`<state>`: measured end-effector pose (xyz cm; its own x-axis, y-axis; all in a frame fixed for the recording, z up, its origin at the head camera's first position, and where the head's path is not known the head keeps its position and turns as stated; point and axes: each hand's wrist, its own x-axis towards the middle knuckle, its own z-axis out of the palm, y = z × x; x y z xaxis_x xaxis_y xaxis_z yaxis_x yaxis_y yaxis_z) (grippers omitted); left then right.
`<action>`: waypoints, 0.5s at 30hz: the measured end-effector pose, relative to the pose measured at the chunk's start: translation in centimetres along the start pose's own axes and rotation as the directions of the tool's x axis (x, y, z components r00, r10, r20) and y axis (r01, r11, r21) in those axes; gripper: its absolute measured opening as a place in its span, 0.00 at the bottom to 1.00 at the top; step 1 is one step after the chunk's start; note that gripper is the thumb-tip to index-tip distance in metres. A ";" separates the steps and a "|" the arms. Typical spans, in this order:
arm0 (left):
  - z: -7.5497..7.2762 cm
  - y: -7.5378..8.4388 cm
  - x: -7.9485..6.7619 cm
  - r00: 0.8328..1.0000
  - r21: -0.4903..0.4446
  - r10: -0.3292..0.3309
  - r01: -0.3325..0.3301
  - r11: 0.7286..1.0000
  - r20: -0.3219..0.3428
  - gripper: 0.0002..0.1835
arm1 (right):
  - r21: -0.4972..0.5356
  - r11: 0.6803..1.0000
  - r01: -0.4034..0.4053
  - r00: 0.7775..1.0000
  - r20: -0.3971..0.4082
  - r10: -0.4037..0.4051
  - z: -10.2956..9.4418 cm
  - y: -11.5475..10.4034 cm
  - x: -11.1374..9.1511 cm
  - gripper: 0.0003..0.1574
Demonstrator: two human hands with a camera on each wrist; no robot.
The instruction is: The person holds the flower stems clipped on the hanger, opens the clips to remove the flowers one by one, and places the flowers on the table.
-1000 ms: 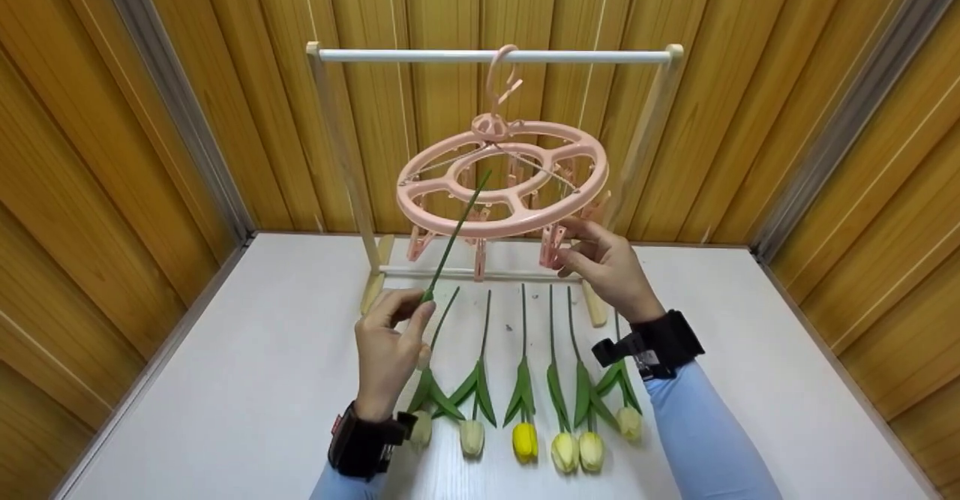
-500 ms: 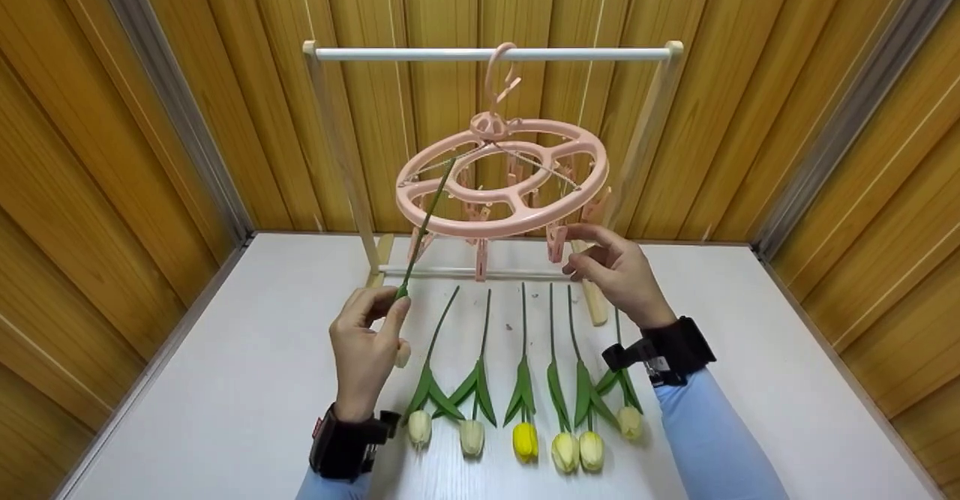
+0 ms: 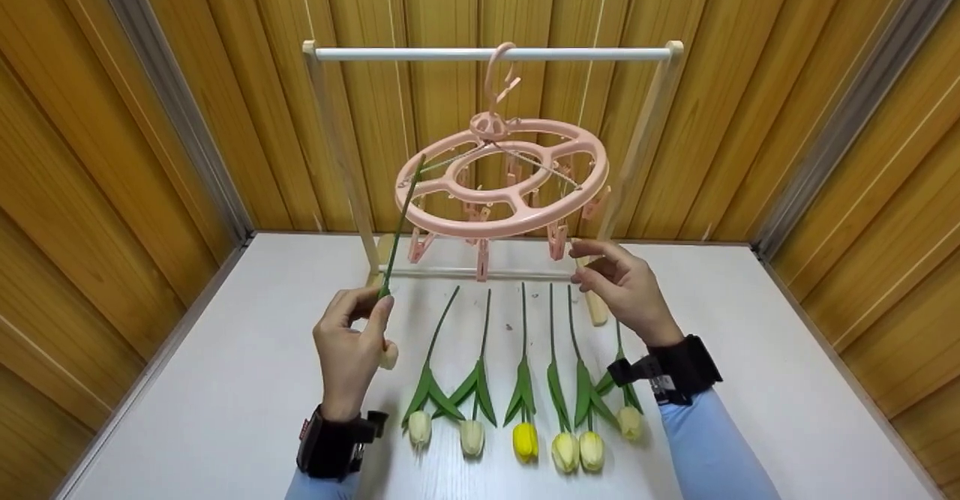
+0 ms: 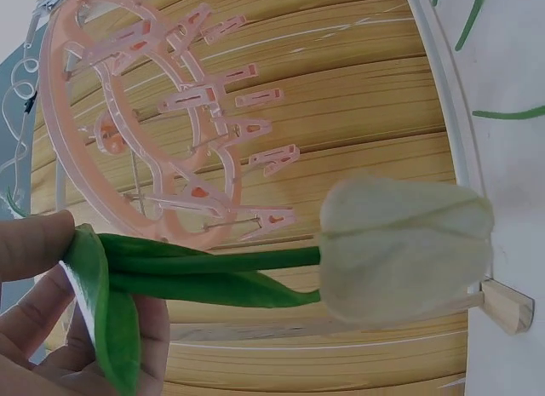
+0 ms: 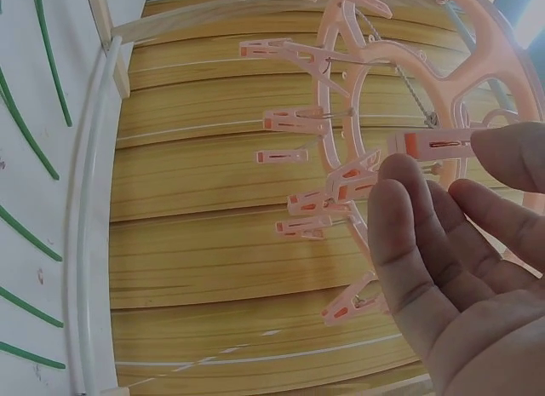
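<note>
My left hand pinches an artificial tulip by its green stem and leaves. The flower is upside down, with its pale head low and its stem pointing up across the left rim of a round pink clip hanger. My right hand is just right of a pink clothespin hanging from the front rim. A small gap shows between fingertips and clothespin in the head view, and the bent fingers hold nothing. In the right wrist view, the thumb and fingers overlap a clothespin.
The hanger hooks over the white bar of a wooden-sided rack. Several more tulips lie in a row on the white table, stems toward the rack, among them a bright yellow tulip. Wood-patterned walls enclose the back and sides.
My left hand has moved left with the tulip, its stem swinging from the hanger's middle to its left rim. My right hand has drawn off the clothespin, rightward and down.
</note>
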<state>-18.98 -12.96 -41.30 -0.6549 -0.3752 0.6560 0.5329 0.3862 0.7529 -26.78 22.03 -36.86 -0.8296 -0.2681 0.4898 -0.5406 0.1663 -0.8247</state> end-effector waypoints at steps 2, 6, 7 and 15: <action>-0.2 -0.2 0.1 1.000 0.009 -0.004 0.004 1.000 -0.005 0.08 | 0.001 1.000 -0.001 1.000 -0.006 0.001 0.0 0.1 -0.4 0.21; -0.6 -0.7 0.3 1.000 0.025 -0.008 0.008 1.000 -0.005 0.07 | 0.007 1.000 0.001 1.000 -0.014 -0.001 0.1 0.2 -1.2 0.21; -0.7 -0.9 0.3 1.000 0.027 -0.009 0.010 1.000 -0.004 0.06 | 0.009 1.000 0.001 1.000 -0.015 -0.001 0.1 0.3 -1.3 0.21; -1.3 -2.0 0.3 0.999 0.061 -0.040 0.041 0.997 -0.011 0.06 | 0.015 1.000 0.001 1.000 -0.030 0.000 0.7 0.8 -2.4 0.21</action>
<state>-19.52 -14.96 -42.50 -0.6697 -0.4002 0.6256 0.4718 0.4212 0.7746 -25.12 22.18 -38.89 -0.8332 -0.2400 0.4982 -0.5391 0.1520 -0.8284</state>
